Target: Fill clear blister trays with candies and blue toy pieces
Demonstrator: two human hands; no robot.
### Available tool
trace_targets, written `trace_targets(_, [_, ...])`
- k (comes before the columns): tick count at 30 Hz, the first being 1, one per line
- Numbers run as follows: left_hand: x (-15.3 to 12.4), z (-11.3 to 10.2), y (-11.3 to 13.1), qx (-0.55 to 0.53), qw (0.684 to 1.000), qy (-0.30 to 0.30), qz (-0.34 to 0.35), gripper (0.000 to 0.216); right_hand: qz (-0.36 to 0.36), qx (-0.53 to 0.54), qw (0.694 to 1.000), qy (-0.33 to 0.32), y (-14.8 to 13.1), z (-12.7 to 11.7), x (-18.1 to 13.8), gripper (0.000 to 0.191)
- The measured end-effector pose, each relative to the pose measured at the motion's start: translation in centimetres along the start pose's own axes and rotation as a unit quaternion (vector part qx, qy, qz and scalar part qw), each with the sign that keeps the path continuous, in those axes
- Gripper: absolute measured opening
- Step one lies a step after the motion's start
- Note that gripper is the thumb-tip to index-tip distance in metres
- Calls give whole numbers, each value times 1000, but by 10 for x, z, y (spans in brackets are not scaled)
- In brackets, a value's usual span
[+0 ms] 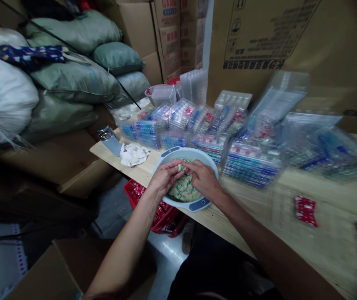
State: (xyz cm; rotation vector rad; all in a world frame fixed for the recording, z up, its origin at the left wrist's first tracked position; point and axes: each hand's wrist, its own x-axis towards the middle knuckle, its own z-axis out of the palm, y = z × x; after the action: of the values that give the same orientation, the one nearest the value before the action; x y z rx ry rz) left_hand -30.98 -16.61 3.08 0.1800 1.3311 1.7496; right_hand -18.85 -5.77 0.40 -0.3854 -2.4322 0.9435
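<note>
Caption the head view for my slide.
Left hand and right hand together over a basin of small pieces, plastic packs behind.

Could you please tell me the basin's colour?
The basin is light blue with darker blue handles, clearest in the head view.

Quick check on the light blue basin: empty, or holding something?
Not empty: the basin holds many small green-and-cream pieces, visible beneath the left hand and right hand. I cannot tell how deep they lie.

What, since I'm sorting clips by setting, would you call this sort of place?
Probably a small packing workshop or storeroom: stuffed sacks piled up, printed cardboard boxes stacked behind, and a wooden workbench crowded with clear plastic packs.
</note>
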Motion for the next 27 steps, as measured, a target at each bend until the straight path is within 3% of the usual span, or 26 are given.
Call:
trace_targets(3, [0, 0, 1, -13, 1000, 5, 11, 25, 32, 6, 999, 29, 1, 0, -1, 55])
trace_targets(14, [-1, 0, -2, 20, 1000, -6, 5, 23, 6, -11, 1000, -11, -2, 0, 0, 57])
trace_targets(19, [1, -1, -5, 67, 997, -6, 35, 23, 19, 0, 1000, 14, -5, -2, -1, 58])
trace_targets(27, [0, 10, 2, 92, 993, 57, 50, 16, -5, -62, 998, -7, -18, -6, -3, 44])
